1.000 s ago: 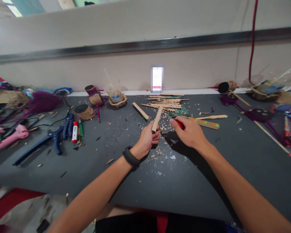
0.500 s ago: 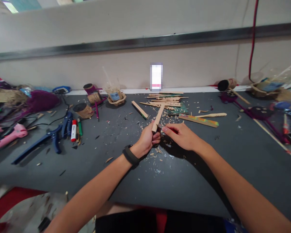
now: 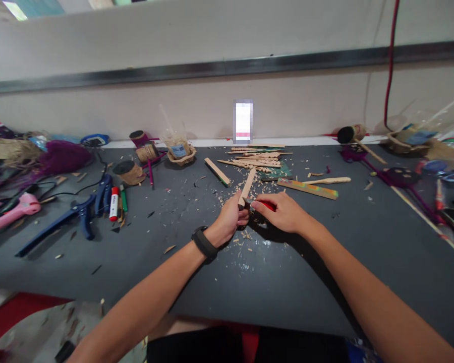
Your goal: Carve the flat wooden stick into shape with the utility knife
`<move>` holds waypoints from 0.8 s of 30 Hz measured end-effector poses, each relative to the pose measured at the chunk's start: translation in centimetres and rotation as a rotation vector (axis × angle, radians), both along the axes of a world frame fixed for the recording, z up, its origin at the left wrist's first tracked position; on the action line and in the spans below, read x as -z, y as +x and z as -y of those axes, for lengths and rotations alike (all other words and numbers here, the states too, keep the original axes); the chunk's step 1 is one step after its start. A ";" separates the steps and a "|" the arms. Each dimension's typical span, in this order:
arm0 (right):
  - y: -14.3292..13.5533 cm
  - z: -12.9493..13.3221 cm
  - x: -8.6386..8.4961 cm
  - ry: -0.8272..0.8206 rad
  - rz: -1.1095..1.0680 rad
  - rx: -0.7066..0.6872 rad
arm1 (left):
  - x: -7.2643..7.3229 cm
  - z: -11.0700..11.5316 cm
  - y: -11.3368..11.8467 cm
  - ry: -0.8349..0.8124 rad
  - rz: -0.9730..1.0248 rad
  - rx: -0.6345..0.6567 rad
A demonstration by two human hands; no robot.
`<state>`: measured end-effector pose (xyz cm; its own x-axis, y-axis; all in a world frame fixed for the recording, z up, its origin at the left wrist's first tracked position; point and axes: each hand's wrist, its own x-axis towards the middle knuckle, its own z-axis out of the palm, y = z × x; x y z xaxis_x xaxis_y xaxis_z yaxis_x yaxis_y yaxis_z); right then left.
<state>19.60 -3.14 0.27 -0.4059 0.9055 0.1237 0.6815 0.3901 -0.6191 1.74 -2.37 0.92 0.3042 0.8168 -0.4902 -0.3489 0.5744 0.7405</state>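
Note:
My left hand [image 3: 230, 216] is wrapped round the lower end of a pale wooden strip [image 3: 248, 184], which points up and away. In my right hand [image 3: 282, 209] is a red-handled knife [image 3: 268, 205], its short blade at the strip's lower end beside my left fingers. Wood shavings [image 3: 245, 235] lie around and below both hands. Behind them are several carved sticks [image 3: 255, 160] in a pile, and a flat wooden strip [image 3: 217, 172] lies to their left. A painted strip [image 3: 308, 188] and a carved stick [image 3: 331, 180] rest to the right.
Blue clamps [image 3: 85, 217], a red-and-white marker [image 3: 114, 203] and a pink glue gun [image 3: 18, 212] lie at the left. A cup [image 3: 179, 148] stands in a tray at the back. A lit phone-like screen [image 3: 243, 121] stands by the wall. Purple-wrapped pieces [image 3: 403, 176] lie right.
The strip in my left hand is tilted slightly differently. My right hand has turned a little, and more of the red handle shows. The view has shifted slightly.

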 end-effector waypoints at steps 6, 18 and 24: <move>0.4 -0.4 0.4 0.083 0.145 0.063 | -0.1 0.0 -0.1 -0.013 0.004 0.111; 1.2 -0.8 -0.2 0.093 -0.043 0.070 | 0.1 0.1 -0.5 0.207 -0.199 0.023; -0.6 0.4 -0.2 -0.008 -0.064 -0.036 | 1.3 -0.4 -0.8 0.274 -0.337 0.012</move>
<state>19.05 -3.52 0.51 -0.4302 0.8913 0.1430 0.6260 0.4087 -0.6642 0.98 -1.96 -0.37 0.1741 0.9281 -0.3290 -0.0560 0.3429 0.9377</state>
